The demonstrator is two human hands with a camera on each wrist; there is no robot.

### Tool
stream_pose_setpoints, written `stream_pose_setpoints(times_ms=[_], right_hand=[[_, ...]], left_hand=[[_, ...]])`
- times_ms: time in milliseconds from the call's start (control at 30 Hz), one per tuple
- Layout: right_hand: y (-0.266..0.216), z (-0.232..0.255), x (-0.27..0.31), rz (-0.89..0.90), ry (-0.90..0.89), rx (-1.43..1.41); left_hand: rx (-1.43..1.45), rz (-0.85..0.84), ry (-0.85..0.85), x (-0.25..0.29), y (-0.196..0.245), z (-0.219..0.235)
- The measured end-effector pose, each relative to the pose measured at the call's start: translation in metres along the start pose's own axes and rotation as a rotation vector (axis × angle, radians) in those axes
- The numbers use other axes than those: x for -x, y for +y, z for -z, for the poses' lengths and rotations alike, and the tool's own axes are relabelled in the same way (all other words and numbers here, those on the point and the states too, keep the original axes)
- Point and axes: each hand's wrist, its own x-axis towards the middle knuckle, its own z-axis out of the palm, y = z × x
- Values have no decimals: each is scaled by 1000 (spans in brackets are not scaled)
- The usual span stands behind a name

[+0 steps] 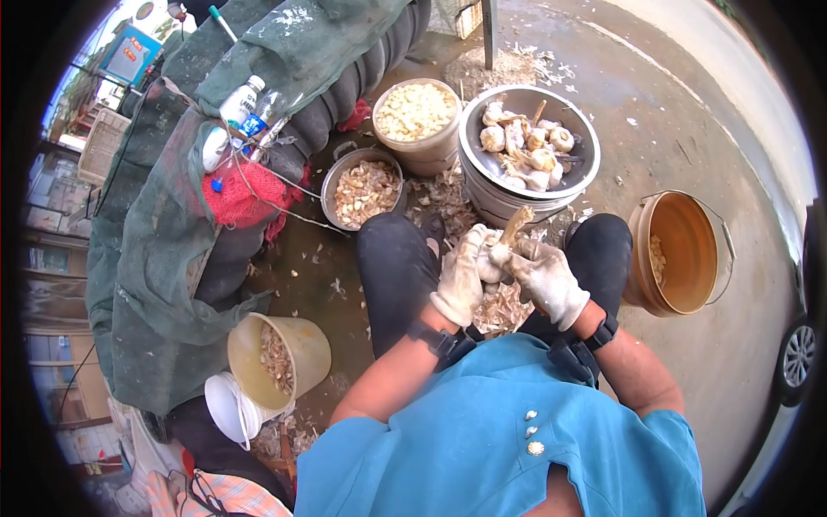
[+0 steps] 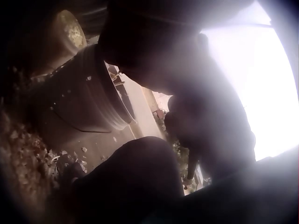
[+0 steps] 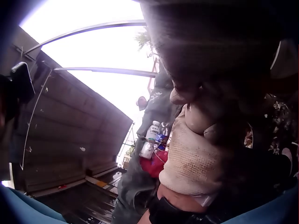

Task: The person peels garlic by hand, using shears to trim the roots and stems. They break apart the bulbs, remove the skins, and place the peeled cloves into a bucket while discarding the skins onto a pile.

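Pale and papery, the garlic bulb [image 1: 493,258] sits between both gloved hands above the lap, its dry tan stalk [image 1: 516,226] running up and away from the person toward the steel basin [image 1: 586,138], tilted slightly right. The left hand [image 1: 461,274] curls round the bulb's left side and the right hand [image 1: 544,277] grips it from the right, fingers closed on it; the right wrist view shows a peeled clove [image 3: 198,116] against the left glove. Just ahead, the basin holds more whole bulbs. The orange bucket [image 1: 685,254] stands to the right, a yellow bucket [image 1: 280,353] lies tipped at left, and a white tub [image 1: 418,116] of cloves and a small pot [image 1: 362,191] stand beyond the knees. Peelings [image 1: 500,308] litter the ground between the legs.
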Motion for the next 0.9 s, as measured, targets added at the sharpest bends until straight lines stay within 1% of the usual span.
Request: stream_pose_setpoints(times_ms=[33,100,133,167,200,233,267,300,333,367,400,433,467,500,533,600,667,733,767,800,867,900], right_hand=[[2,1,-3,-1,-2,-1],[10,3,-7,199,-34,110],[12,3,-7,193,-32,109],[12,4,-8,205,-46,100],[11,4,-9,220,-61,90],[13,4,-10,219,-63,91],[18,3,-11,210,-168,96],[21,3,-10,202,-272,101],[18,-5,-1,329,-304,139],[30,-8,-2,305,-319,83],[40,-12,-7,282,-338,29],[37,-10,-6,282,-338,32],[33,-5,-3,316,-319,361],[33,-2,0,340,-292,685],[33,2,-2,339,-288,685],[33,7,-8,281,-324,545],[22,13,-9,271,-248,695],[-8,21,0,144,-207,765],[-4,26,-4,151,-144,738],[7,34,-13,264,-110,774],[31,41,-29,423,7,498],[25,40,-27,421,6,497]], left_hand=[[-4,-12,27,-1,-2,1],[-10,8,25,-6,-2,5],[-14,25,18,-6,-2,6],[-51,-8,-34,-6,1,9],[-49,-8,-34,-8,-1,8],[-158,-82,35,-10,-5,7],[-269,-153,106,-13,-8,9],[-345,-184,3,-24,-16,25],[-422,-212,-103,-38,-25,42],[377,61,-185,-45,-30,45],[375,63,-186,-43,-23,43],[237,37,-177,-36,-10,39],[100,20,-171,-33,-3,37],[356,48,-293,-34,1,34],[355,49,-296,-32,4,30],[-438,-218,-55,-19,14,24],[-426,-246,-59,-23,13,33],[-186,-231,-144,-26,10,37],[-339,-300,-109,-26,10,37],[-338,-299,-107,-24,12,38],[-164,-231,-165,-20,16,40],[102,-61,-165,-28,8,52]])
